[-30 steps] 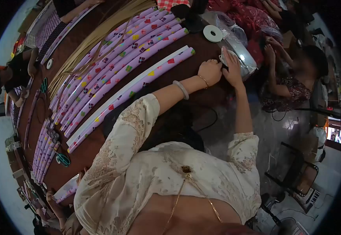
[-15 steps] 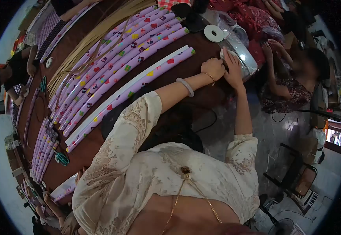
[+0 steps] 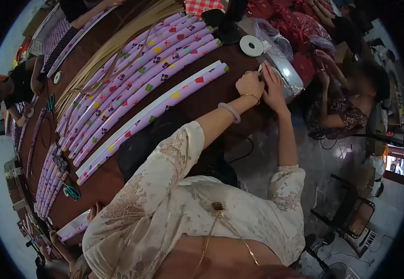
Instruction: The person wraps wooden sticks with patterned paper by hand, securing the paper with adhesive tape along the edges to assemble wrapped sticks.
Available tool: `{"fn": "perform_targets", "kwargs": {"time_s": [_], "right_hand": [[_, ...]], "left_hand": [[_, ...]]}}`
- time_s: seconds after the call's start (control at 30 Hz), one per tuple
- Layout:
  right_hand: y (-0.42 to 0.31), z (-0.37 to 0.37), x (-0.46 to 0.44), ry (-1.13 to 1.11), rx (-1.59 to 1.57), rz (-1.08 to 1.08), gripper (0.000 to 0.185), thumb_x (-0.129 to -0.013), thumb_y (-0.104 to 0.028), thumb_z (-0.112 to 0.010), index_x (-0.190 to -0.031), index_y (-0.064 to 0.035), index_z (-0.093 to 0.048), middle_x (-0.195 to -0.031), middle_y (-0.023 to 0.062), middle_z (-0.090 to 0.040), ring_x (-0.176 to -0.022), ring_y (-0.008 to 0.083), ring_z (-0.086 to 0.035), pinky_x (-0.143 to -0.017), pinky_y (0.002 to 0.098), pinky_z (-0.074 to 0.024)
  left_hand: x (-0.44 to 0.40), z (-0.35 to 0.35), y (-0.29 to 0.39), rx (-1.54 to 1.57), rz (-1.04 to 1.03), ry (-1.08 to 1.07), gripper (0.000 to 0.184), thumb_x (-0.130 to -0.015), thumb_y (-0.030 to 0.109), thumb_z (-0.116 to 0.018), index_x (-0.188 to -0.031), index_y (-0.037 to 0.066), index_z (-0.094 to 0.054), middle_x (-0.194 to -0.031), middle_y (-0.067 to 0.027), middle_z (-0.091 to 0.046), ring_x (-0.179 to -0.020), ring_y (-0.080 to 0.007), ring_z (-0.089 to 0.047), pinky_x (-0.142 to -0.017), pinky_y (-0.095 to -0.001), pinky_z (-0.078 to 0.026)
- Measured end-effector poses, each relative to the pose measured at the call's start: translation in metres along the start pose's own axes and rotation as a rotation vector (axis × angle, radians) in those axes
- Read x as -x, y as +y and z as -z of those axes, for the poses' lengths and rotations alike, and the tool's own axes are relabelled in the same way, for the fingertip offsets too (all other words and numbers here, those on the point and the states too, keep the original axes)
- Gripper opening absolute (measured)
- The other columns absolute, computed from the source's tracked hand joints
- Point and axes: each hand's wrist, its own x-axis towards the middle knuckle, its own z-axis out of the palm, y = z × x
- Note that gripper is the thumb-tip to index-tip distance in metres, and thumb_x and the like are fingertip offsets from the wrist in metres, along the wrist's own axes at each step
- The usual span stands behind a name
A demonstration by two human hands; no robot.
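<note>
My left hand (image 3: 249,84) is closed in a fist beside my right hand, gripping something small that I cannot make out. My right hand (image 3: 273,88) lies against it, its fingers extended and close together, and a bit of something pale shows between the two hands. Just above them is a white tape roll (image 3: 251,46). A shiny, plastic-covered box (image 3: 287,68) is right of my fingertips. A purple patterned roll with a white edge (image 3: 153,119) lies to the left of my hands, apart from them.
Several more purple rolls (image 3: 139,73) and brown paper strips (image 3: 97,55) lie on the brown table (image 3: 95,183). Green-handled scissors (image 3: 71,191) rest at the lower left. One person (image 3: 348,100) sits at the right; another (image 3: 16,88) is at the far left. A black chair (image 3: 350,209) stands lower right.
My left forearm has shifted slightly right and down. My hands have stayed together, and the pale item between them shows less than before. The hands of the person at the right have moved.
</note>
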Motion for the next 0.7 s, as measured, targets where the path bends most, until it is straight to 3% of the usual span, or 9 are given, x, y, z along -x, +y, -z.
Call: {"fn": "perform_targets", "kwargs": {"time_s": [0.03, 0.07, 0.23, 0.3, 0.43, 0.47, 0.7], "right_hand": [[0.000, 0.000, -0.001, -0.007, -0.027, -0.014, 0.079, -0.071, -0.004, -0.060, -0.140, -0.0118, -0.022, -0.144, 0.0051, -0.023, -0.124, 0.0313, -0.031, -0.104, 0.0436, -0.0221], [0.001, 0.001, -0.002, -0.021, -0.027, -0.018, 0.077, -0.072, -0.005, -0.059, -0.139, -0.0087, -0.022, -0.145, 0.0056, -0.021, -0.125, 0.0321, -0.031, -0.103, 0.0435, -0.0232], [0.004, 0.008, -0.010, -0.097, 0.050, -0.092, 0.075, -0.072, -0.009, -0.060, -0.137, -0.0059, -0.024, -0.144, 0.0075, -0.022, -0.126, 0.0322, -0.029, -0.102, 0.0438, -0.0265], [0.009, 0.009, -0.012, -0.055, 0.031, -0.018, 0.075, -0.070, -0.008, -0.060, -0.137, -0.0070, -0.025, -0.144, 0.0080, -0.022, -0.125, 0.0325, -0.030, -0.102, 0.0437, -0.0265], [0.015, 0.018, -0.019, -0.138, 0.087, -0.078, 0.072, -0.068, -0.012, -0.061, -0.134, -0.0123, -0.034, -0.143, 0.0069, -0.022, -0.124, 0.0336, -0.030, -0.101, 0.0457, -0.0244], [0.019, 0.020, -0.021, -0.138, 0.046, -0.110, 0.069, -0.063, -0.012, -0.061, -0.130, -0.0137, -0.042, -0.142, 0.0079, -0.027, -0.121, 0.0318, -0.034, -0.099, 0.0402, -0.0260], [0.047, 0.014, -0.026, -0.119, -0.009, -0.152, 0.053, -0.064, -0.015, -0.055, -0.116, -0.0178, -0.053, -0.136, 0.0031, -0.035, -0.120, 0.0296, -0.035, -0.099, 0.0426, -0.0255]], "left_hand": [[-0.001, 0.000, 0.001, 0.021, 0.042, 0.005, 0.008, -0.068, 0.020, -0.064, -0.073, 0.015, -0.067, -0.074, -0.0096, -0.064, -0.067, -0.0272, -0.064, -0.058, -0.0371, -0.051], [-0.003, 0.000, 0.001, 0.003, 0.085, -0.057, 0.016, -0.069, 0.023, -0.066, -0.083, 0.017, -0.069, -0.077, -0.0089, -0.066, -0.069, -0.0278, -0.064, -0.058, -0.0368, -0.052], [-0.006, 0.003, 0.004, -0.041, 0.111, -0.065, 0.016, -0.068, 0.024, -0.067, -0.083, 0.018, -0.069, -0.079, -0.0075, -0.066, -0.070, -0.0270, -0.064, -0.059, -0.0360, -0.052], [-0.008, 0.004, 0.004, -0.055, 0.121, -0.065, 0.016, -0.068, 0.024, -0.067, -0.083, 0.018, -0.069, -0.079, -0.0067, -0.066, -0.071, -0.0267, -0.064, -0.060, -0.0356, -0.052], [-0.011, 0.006, 0.004, -0.007, 0.139, -0.110, 0.016, -0.068, 0.022, -0.068, -0.083, 0.018, -0.069, -0.080, -0.0054, -0.066, -0.072, -0.0259, -0.064, -0.061, -0.0348, -0.052], [-0.012, 0.005, 0.004, 0.005, 0.145, -0.108, 0.016, -0.068, 0.021, -0.068, -0.083, 0.018, -0.069, -0.079, -0.0054, -0.066, -0.072, -0.0256, -0.064, -0.061, -0.0347, -0.052], [-0.008, 0.010, 0.006, 0.035, 0.110, -0.118, 0.015, -0.068, 0.020, -0.068, -0.082, 0.018, -0.070, -0.077, -0.0068, -0.066, -0.072, -0.0252, -0.064, -0.060, -0.0346, -0.051]]}}
